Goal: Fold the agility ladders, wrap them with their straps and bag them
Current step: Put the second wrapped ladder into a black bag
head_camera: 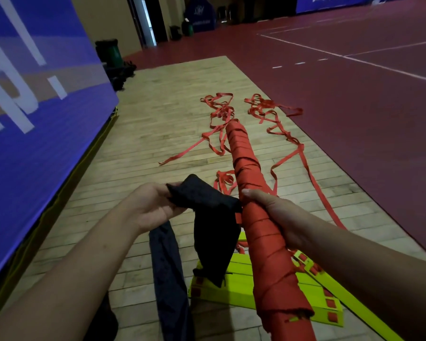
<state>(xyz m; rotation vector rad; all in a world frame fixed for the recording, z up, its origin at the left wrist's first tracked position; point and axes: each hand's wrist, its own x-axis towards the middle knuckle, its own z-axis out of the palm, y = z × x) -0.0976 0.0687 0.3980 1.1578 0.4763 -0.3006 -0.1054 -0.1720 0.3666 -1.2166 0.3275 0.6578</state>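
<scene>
Hands over a gym's wooden floor (pixel 158 119): right hand (pixel 273 212) wraps curled fingers round a red strap-wound ladder bundle (pixel 246 168), held slanting upward; left hand (pixel 150 205) pinches a fold of a black bag (pixel 214 230) between thumb and closed fingers, the cloth touching the bundle; yellow rungs (pixel 231 286) and loose red straps (pixel 219 114) lie on the boards below.

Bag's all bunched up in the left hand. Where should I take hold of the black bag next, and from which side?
Pinch the black bag along its upper edge, from the right, beside where the left hand grips it. That edge is stretched across to the red wrapped bundle in the right hand; the rest hangs limp. Its mouth isn't discernible.
</scene>
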